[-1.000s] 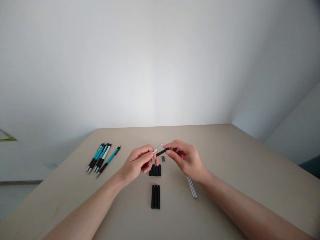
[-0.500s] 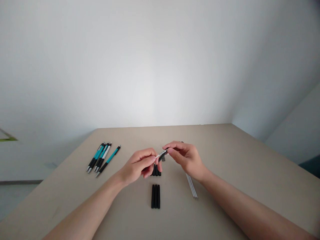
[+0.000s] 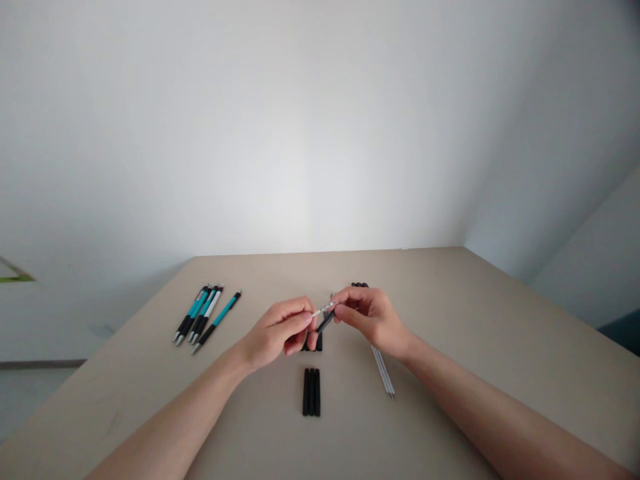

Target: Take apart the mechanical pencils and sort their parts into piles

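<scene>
My left hand (image 3: 285, 327) pinches a thin white pen refill (image 3: 323, 310) between thumb and forefinger. The refill's far end meets the fingertips of my right hand (image 3: 367, 317). A short black pen part, tube-like (image 3: 327, 321), slants down from my right thumb and finger toward my left fingers. Whether its lower end touches my left hand, I cannot tell. Under the hands lie several black tubes (image 3: 319, 343), partly covered. Nearer to me are three more black tubes (image 3: 311, 393), side by side. White refills (image 3: 384, 377) lie beneath my right wrist, their upper part hidden.
On the left of the beige table (image 3: 250, 427) lie several assembled pens (image 3: 197, 315), turquoise or white with black grips. One turquoise pen (image 3: 217, 321) lies slightly apart. Small black pieces (image 3: 359, 285) sit behind my right hand. A white wall (image 3: 320, 133) borders the table's back.
The black part has swung away from the refill, and a gap now shows between them. My right hand has shifted slightly, uncovering more small black pieces behind it. My left hand is nearly still.
</scene>
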The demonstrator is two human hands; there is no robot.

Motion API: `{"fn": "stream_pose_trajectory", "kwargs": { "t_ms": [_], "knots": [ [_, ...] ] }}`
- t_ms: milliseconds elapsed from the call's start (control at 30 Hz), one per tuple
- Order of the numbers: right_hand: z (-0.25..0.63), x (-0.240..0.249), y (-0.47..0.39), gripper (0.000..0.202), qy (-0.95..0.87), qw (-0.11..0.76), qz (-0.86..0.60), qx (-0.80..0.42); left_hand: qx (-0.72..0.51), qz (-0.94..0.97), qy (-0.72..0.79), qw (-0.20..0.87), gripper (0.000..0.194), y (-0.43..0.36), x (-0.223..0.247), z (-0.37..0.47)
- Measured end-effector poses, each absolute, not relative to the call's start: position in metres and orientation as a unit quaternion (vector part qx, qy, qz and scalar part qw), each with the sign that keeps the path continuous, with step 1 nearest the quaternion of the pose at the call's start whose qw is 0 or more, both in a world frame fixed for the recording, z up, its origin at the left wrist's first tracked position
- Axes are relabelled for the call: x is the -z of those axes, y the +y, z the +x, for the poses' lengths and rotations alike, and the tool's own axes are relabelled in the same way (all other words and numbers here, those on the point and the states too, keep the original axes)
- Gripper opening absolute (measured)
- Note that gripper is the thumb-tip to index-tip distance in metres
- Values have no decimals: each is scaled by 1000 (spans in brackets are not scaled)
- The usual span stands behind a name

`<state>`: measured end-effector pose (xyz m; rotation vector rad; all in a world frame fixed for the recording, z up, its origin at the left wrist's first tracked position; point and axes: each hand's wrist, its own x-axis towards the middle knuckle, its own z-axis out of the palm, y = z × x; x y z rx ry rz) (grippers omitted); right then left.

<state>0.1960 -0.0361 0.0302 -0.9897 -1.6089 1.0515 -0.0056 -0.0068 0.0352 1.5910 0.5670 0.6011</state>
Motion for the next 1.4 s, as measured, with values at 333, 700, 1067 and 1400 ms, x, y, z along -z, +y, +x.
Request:
{"fn": "stream_pose_trajectory", "kwargs": {
  "t_ms": [333, 700, 1067, 1400],
  "knots": [
    [196, -32, -46, 18, -779, 171, -398, -453, -326, 697, 265, 581, 28, -5, -35, -8],
    [194, -35, -50, 23, -827, 132, -389, -383, -330, 696, 257, 584, 26, -5, -35, -7],
    [193, -31, -50, 21, -860, 138, -334, -360, -332, 692, 262, 585, 26, -5, -36, -8],
    [190, -31, -51, 9, -865, 141, -333, -348, -331, 694, 265, 581, 26, -3, -35, -8]
  ]
}}
